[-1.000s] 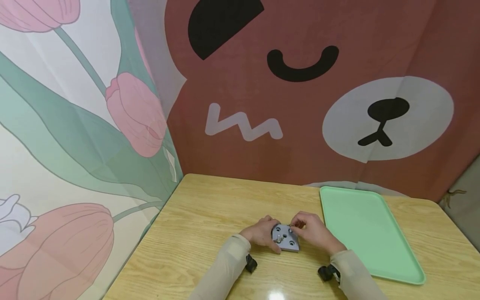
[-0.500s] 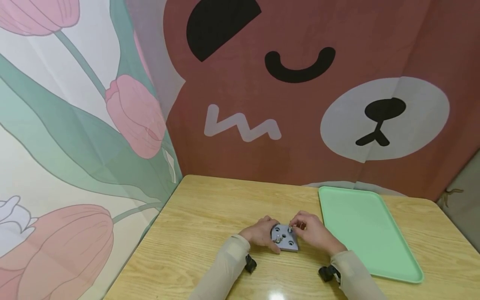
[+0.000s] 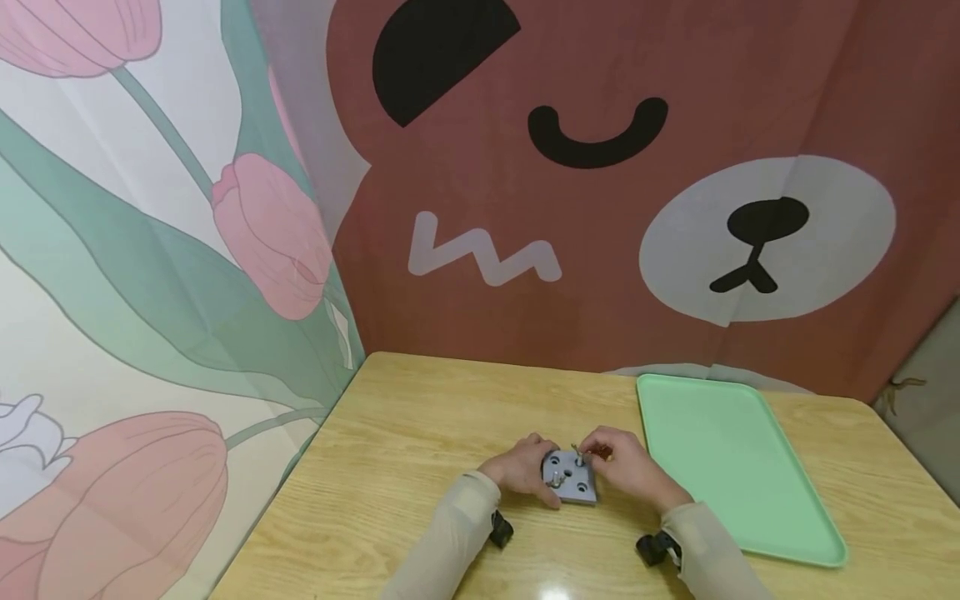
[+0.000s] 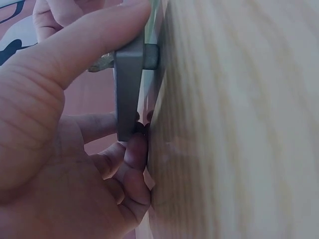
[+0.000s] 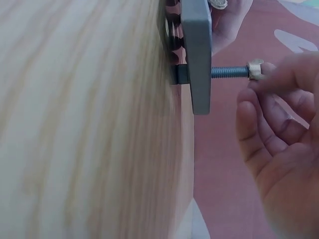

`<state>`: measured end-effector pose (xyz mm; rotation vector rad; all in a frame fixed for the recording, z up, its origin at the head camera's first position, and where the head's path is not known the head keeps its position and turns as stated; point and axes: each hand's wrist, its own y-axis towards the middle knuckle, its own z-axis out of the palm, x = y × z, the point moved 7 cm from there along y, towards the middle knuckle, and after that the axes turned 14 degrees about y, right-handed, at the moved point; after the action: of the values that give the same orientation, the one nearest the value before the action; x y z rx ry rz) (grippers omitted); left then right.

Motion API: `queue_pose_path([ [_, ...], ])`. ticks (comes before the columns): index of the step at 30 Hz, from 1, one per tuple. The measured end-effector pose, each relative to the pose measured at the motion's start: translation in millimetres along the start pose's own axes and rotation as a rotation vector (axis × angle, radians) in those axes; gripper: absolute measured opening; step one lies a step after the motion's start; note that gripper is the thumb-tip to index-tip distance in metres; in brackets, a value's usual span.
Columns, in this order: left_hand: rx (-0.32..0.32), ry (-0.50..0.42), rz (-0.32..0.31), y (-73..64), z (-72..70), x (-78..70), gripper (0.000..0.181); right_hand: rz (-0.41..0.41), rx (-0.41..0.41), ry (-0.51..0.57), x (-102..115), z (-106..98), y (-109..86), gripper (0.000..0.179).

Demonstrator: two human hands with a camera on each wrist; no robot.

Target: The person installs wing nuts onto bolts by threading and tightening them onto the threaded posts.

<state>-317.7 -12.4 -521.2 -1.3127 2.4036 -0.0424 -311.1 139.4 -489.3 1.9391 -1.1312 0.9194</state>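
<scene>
A grey plate [image 3: 576, 493] with several holes lies between the two hands, just above the table. My left hand [image 3: 517, 467] grips its left side, thumb on the near edge; in the left wrist view, fingers curl at its underside. A threaded bolt [image 5: 229, 72] stands up through the plate, its head on the table side. On the bolt's free end sits a brass-coloured wing nut [image 5: 255, 69], which my right hand [image 3: 626, 462] pinches with its fingertips. A second bolt with a wing nut [image 3: 557, 479] stands in the plate close to my left thumb.
A light green tray [image 3: 738, 467] lies on the wooden table [image 3: 420, 408] to the right, behind the right forearm. Printed cloth [image 3: 465, 325] hangs at the table's back and left. Both wrists carry black cameras [image 3: 656, 548].
My right fingertips have shifted slightly about the far bolt, so its wing nut now shows beside them. The left hand and plate stay nearly in place.
</scene>
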Motion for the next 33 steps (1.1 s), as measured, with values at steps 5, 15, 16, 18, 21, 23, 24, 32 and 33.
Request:
queue_pose_path([
  [5, 0.008, -0.007, 0.004, 0.0, -1.0, 0.1, 0.078, 0.039, 0.004, 0.061, -1.8, -1.5, -2.1, 0.020],
  [15, 0.007, 0.002, 0.002, -1.2, 0.7, -4.0, 0.077, -0.005, -0.005, 0.085, -7.1, 0.7, -2.4, 0.003],
  [16, 0.008, -0.002, 0.002, -1.6, 0.6, -4.5, 0.077, 0.001, -0.011, 0.087, -8.1, 1.2, -2.4, 0.001],
  [18, 0.010, -0.011, 0.002, -2.1, 0.3, -5.2, 0.078, 0.031, -0.027, 0.114, -10.1, 1.9, -2.5, 0.007],
  [21, 0.014, -0.018, -0.001, -2.8, 0.0, -5.2, 0.078, 0.084, -0.060, 0.152, -14.3, 1.8, -2.3, 0.018],
  [23, 0.013, -0.021, -0.002, -2.4, -0.7, -4.8, 0.079, 0.121, -0.080, 0.165, -16.9, 1.5, -2.1, 0.020],
  [24, 0.011, -0.022, -0.001, -1.9, -0.9, -4.5, 0.078, 0.134, -0.088, 0.164, -17.6, 1.3, -2.0, 0.019],
  [32, 0.009, -0.018, -0.007, 0.0, -1.7, -1.3, 0.077, 0.146, -0.074, 0.210, -17.3, 1.4, -3.5, 0.004],
  [33, 0.009, -0.020, -0.008, 0.3, -1.2, -1.0, 0.077, 0.144, -0.070, 0.229, -17.4, 1.3, -4.0, 0.005],
])
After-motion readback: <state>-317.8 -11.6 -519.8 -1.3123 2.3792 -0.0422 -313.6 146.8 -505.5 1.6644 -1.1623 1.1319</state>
